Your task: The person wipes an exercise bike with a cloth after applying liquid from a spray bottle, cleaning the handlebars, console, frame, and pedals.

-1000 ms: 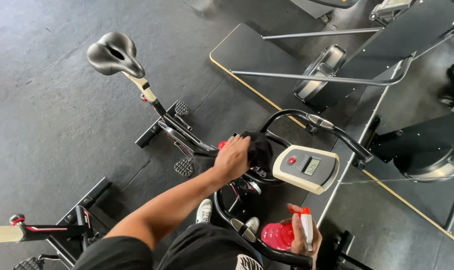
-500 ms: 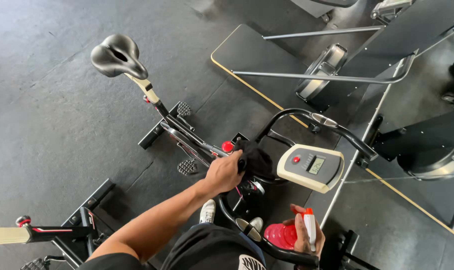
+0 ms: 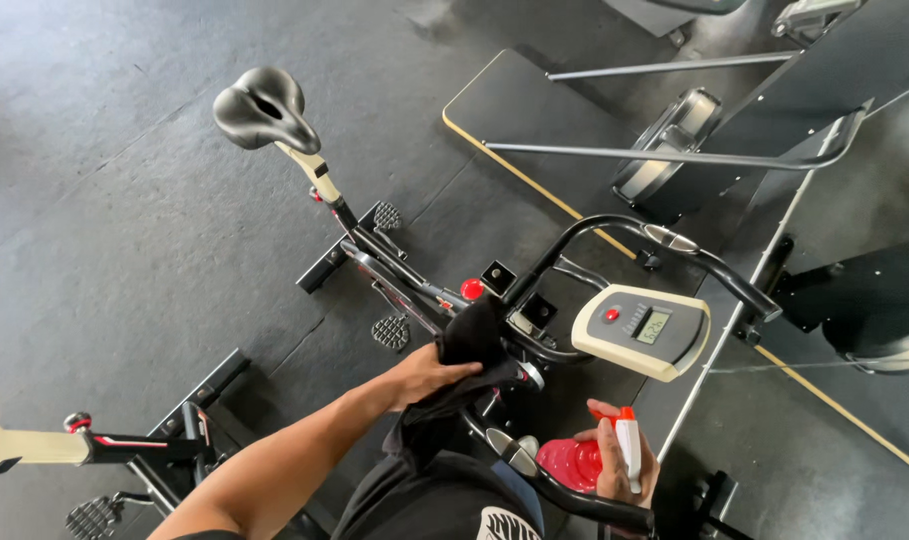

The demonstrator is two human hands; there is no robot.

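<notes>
Below the console (image 3: 641, 330) of the exercise bike (image 3: 414, 290), I have my left hand (image 3: 426, 372) clenched on a black cloth (image 3: 464, 370), pressing it against the frame just under the handlebar stem. The cloth hangs partly loose beneath that hand, toward my lap. My right hand (image 3: 614, 465), nearer to me than the console and slightly to its right, is wrapped around a spray bottle (image 3: 594, 460) with a red body and a white-and-red trigger head; the bottle sits just beside the near end of the black handlebar (image 3: 584, 500).

Step in hand, as I judge it: wiping down the bike's frame around the stem, with the spray kept ready. The red adjustment knob (image 3: 471, 289) lies just beyond the cloth, away from me, and the saddle (image 3: 264, 108) stands well apart from the console, at the far end of the frame.

The next move calls for keeping the cloth flat against the tubing while sliding it along the frame, and for holding the bottle's nozzle clear of the console's display.
</notes>
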